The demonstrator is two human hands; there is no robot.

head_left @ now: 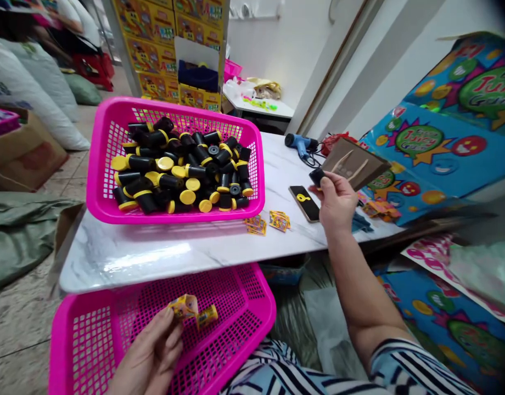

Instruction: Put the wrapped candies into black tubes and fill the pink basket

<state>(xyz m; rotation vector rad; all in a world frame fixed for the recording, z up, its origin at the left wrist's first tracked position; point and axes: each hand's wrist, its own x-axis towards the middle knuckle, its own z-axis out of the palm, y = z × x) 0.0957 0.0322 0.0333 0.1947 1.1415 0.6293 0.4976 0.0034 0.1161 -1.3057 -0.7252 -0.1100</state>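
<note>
My left hand (153,351) pinches a yellow printed wrapper (184,306) above the lower pink basket (265,307). Just beyond it, inside that basket, is a yellow-wrapped cylinder (207,316). On the right, my right hand (337,200) holds a small black canister (317,176) between thumb and fingers, over the table near a phone (305,203). The upper pink basket (174,217) on the table holds several black canisters with yellow lids (165,164). Two small piles of yellow printed labels (279,220) lie at its front right corner.
A blue heat gun (302,145) lies at the back of the white table (153,252). Blue cartons (425,137) and a brown box (353,164) stand at the right. Behind are stacked yellow boxes (149,24); white sacks (38,88) and a seated person are at far left.
</note>
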